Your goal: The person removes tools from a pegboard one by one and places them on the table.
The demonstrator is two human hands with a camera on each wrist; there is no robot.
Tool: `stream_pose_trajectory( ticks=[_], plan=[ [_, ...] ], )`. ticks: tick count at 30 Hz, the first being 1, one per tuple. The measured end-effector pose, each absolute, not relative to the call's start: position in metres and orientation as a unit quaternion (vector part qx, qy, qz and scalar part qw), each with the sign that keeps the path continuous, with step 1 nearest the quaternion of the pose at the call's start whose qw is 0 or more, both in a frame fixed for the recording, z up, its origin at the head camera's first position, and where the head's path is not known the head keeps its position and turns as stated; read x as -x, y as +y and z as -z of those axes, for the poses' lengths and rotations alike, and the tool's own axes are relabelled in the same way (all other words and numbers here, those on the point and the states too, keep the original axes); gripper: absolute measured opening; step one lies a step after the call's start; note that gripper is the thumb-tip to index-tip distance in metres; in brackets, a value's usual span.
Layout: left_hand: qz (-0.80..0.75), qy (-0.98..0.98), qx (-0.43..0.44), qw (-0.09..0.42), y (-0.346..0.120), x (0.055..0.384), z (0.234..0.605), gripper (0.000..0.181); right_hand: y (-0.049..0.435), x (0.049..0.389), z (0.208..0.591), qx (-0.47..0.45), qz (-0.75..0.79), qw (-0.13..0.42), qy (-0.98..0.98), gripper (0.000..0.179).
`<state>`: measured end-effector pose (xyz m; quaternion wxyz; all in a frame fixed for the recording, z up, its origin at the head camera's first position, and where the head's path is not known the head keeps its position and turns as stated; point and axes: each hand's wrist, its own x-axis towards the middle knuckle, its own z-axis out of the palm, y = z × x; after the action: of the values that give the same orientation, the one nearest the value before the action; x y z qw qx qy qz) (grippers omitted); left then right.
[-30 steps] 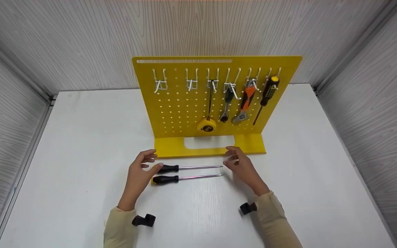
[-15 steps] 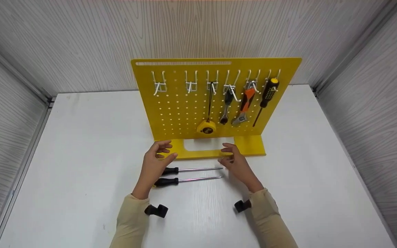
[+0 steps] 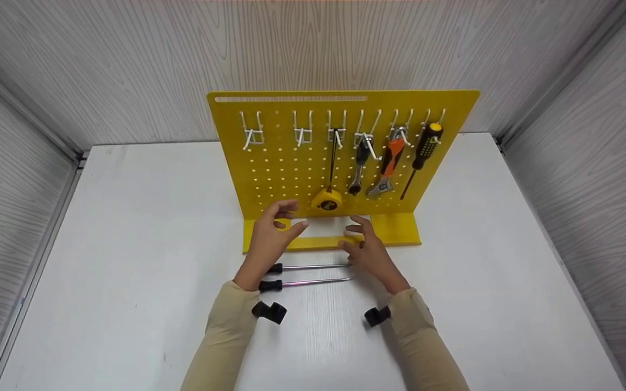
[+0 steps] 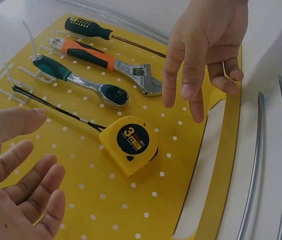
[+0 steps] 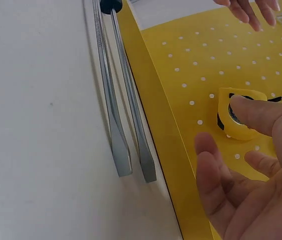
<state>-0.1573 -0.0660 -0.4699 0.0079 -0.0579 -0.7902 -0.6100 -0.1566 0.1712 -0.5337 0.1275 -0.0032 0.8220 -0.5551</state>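
In the head view, the left hand (image 3: 272, 233) and right hand (image 3: 370, 250) are empty, fingers loosely bent and thumbs apart from them, near the foot of a yellow pegboard (image 3: 291, 179). Two screwdrivers (image 3: 305, 283) lie side by side on the white table (image 3: 144, 217), handles partly covered by the left arm. The left wrist view shows a tape measure (image 4: 129, 142) hanging by its cord beside a ratchet (image 4: 81, 81), apart from both hands. In the right wrist view, the screwdrivers' flat tips lie just beside the pegboard's base.
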Motion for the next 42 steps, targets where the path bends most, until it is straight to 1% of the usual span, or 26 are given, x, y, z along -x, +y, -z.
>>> stream_pose_trajectory(
  ticks=[7, 14, 23, 35, 42],
  plan=[
    [0.614, -0.786, 0.072, 0.006, -0.054, 0.167, 0.46, 0.052, 0.167, 0.161, 0.533, 0.004, 0.567, 0.122, 0.814, 0.075],
    [0.616, -0.784, 0.076, -0.012, -0.044, 0.178, 0.45, 0.055, 0.164, 0.168, 0.53, -0.009, 0.57, 0.124, 0.812, 0.075],
    [0.627, -0.776, 0.073, -0.003, -0.036, 0.188, 0.44, 0.05, 0.158, 0.179, 0.524, -0.02, 0.548, 0.112, 0.829, 0.084],
    [0.631, -0.773, 0.065, -0.001, -0.026, 0.199, 0.431, 0.05, 0.15, 0.185, 0.52, -0.029, 0.582, 0.104, 0.806, 0.084],
    [0.63, -0.774, 0.067, 0.011, -0.02, 0.208, 0.428, 0.05, 0.146, 0.19, 0.521, -0.003, 0.617, 0.084, 0.783, 0.081]
  ],
)
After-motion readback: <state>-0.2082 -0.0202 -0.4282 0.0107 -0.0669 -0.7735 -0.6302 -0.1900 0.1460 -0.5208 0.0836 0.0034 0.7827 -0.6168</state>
